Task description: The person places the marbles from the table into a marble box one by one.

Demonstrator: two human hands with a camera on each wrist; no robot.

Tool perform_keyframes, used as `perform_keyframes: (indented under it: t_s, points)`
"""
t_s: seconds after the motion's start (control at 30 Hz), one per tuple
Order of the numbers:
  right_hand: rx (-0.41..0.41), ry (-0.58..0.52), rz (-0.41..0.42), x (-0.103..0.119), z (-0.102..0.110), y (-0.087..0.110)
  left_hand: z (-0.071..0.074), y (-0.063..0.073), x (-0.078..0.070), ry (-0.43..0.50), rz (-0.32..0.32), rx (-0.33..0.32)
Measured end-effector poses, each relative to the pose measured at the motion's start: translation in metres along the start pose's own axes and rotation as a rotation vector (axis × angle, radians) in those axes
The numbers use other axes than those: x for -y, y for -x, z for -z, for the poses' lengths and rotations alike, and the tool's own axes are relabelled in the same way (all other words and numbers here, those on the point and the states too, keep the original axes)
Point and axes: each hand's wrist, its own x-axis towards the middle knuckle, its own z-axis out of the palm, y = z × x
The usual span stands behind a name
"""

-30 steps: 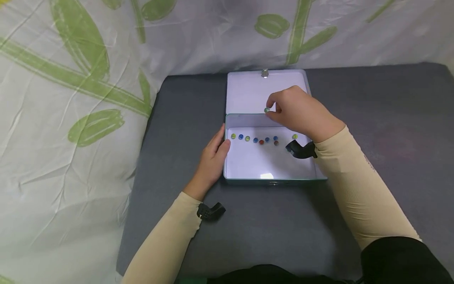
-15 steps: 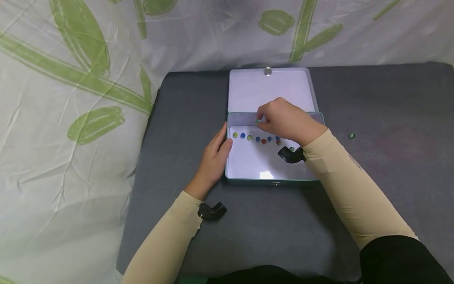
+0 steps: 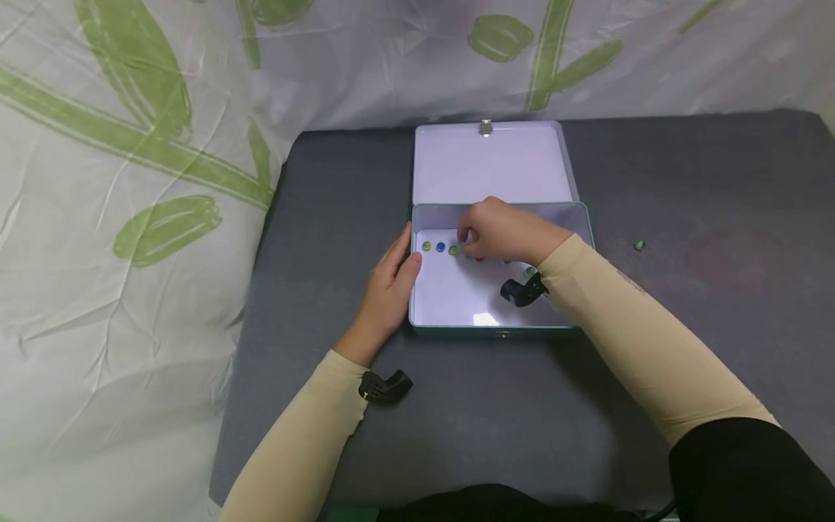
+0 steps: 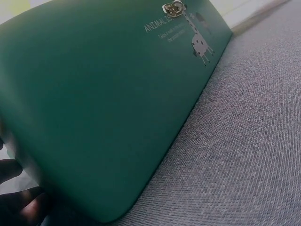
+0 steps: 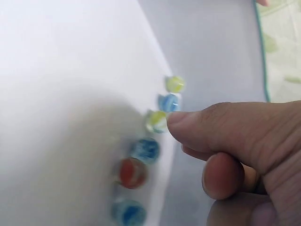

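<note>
A green metal box (image 3: 450, 304) with a white inside lies with its lid (image 3: 489, 159) folded back. My left hand (image 3: 385, 290) rests against its left wall, fingers straight. My right hand (image 3: 502, 228) is inside near the back wall, thumb and index finger together on a green marble mostly hidden by the fingers. In the head view, a yellow-green marble (image 3: 427, 246), a blue marble (image 3: 441, 247) and another yellow-green one (image 3: 453, 250) lie to its left. The right wrist view shows the row continuing with a dark blue marble (image 5: 146, 150) and a red marble (image 5: 132, 173).
One green marble (image 3: 640, 246) lies on the grey tabletop (image 3: 652, 181) right of the box. Another marble (image 3: 530, 272) is inside the box by the right wrist camera (image 3: 524, 291). A white curtain (image 3: 365, 65) with green leaves hangs behind the table.
My right hand has moved down and left, from over the lid's hinge into the box, carrying the green marble. My left hand has stayed at the box's side.
</note>
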Motion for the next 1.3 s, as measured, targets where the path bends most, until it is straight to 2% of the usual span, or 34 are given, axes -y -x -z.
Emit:
perform_keyframes:
  t_s: [0.13, 0.4, 0.73, 0.93, 1.17, 1.3]
  points:
    - [-0.002, 0.027, 0.011, -0.002, -0.003, -0.002, -0.001, 0.000, -0.001, -0.010, 0.000, -0.001]
    - [0.011, 0.002, -0.017, -0.009, -0.004, 0.002, -0.006, -0.003, -0.002, -0.007, -0.008, 0.012]
    - [0.005, -0.053, -0.040, -0.007, 0.001, 0.003, -0.004, -0.005, -0.002, 0.014, -0.008, 0.011]
    - [-0.001, -0.088, -0.068, -0.007, 0.003, 0.004, -0.004, -0.004, 0.001, -0.019, 0.027, 0.010]
    - [-0.075, -0.023, -0.024, -0.006, 0.014, 0.010, -0.005, -0.004, 0.000, -0.001, 0.009, 0.003]
    - [-0.116, -0.028, -0.018, -0.004, 0.027, 0.018, -0.003, -0.004, -0.002, -0.011, 0.010, -0.001]
